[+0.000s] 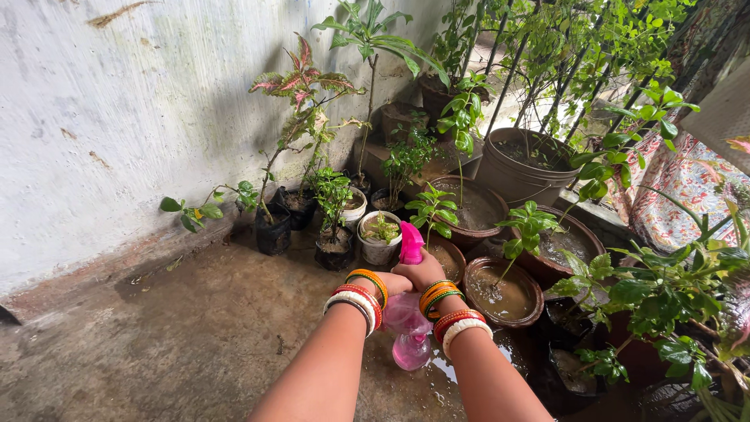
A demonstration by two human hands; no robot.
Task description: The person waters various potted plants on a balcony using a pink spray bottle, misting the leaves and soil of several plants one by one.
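Closest to us, our two forearms come up from the bottom edge, elbows cut off, both wrists stacked with orange, red, green and white bangles (358, 297). Between them we hold a pink spray bottle (409, 337) over the wet concrete floor (180, 336). Its long axis runs roughly upright, round clear base nearest us and hanging low, the pink nozzle head (411, 244) at the far end pointing away toward the pots. The middle of the bottle is hidden behind our hands, so we can't see the neck or trigger.

Our right hand (423, 271) is curled shut around the top of the bottle. Our left hand (396, 283) is mostly tucked behind the bangles and bottle; it seems to press against the bottle, but we honestly can't tell how its fingers sit.

Just past the nozzle is a small white pot (379, 248) with a tiny plant, beside black grow bags (273, 232). To the right, brown clay pots (500, 293) hold muddy water. Further back, a big grey pot (522, 168) and leafy plants crowd a railing, partly blurred, against a stained white wall (117, 117)
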